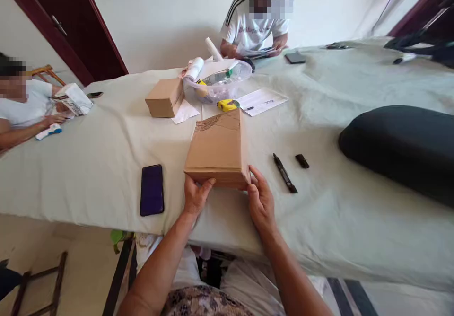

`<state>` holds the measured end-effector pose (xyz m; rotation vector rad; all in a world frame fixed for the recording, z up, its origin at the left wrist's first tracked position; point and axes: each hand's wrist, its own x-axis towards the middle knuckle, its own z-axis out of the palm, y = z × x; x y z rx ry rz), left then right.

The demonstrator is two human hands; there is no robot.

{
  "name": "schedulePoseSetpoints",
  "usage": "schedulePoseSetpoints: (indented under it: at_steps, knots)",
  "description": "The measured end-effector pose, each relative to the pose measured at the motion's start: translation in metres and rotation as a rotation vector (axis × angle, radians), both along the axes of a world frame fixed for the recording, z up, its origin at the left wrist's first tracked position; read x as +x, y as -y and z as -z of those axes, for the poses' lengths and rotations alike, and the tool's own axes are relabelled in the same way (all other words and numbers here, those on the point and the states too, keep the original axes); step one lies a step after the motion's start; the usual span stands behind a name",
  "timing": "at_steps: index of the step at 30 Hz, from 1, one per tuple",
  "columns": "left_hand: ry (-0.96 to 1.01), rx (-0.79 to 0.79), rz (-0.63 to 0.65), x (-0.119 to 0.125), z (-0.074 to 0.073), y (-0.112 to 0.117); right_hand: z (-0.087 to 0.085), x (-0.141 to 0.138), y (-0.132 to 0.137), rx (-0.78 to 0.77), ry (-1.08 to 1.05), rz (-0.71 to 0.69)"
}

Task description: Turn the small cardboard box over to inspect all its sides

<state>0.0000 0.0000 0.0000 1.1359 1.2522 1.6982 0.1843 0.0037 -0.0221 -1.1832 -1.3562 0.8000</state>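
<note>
A brown cardboard box (218,145) lies flat on the pale cloth-covered table (106,164) right in front of me. My left hand (196,196) grips its near left corner, thumb laid along the front edge. At the near right corner my right hand (260,200) holds the box, fingers curled up against its side. Both hands touch only the box.
A dark phone (152,189) lies left of the box; a black marker (284,173) and its cap (302,161) lie right. A black cushion (404,145) fills the right side. Behind: a smaller box (165,98), yellow tape measure (228,105), clear tub (227,82), papers. Two people sit at the table.
</note>
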Motion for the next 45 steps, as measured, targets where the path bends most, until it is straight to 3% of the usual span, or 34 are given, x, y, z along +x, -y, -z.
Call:
schedulePoseSetpoints:
  at_steps: [9,17,31,45]
  knots:
    - [-0.090,-0.030,0.031,0.001,0.004,-0.003,-0.003,-0.005,-0.002,0.141,0.011,0.154]
    - [-0.329,-0.091,0.119,0.003,0.001,-0.004,-0.004,-0.006,-0.004,0.234,-0.062,0.351]
    - [-0.371,-0.071,0.014,-0.004,0.005,-0.015,-0.016,-0.013,-0.009,0.050,-0.201,0.169]
    - [-0.498,-0.052,0.014,0.001,0.006,-0.020,-0.015,-0.010,-0.011,-0.031,-0.292,0.152]
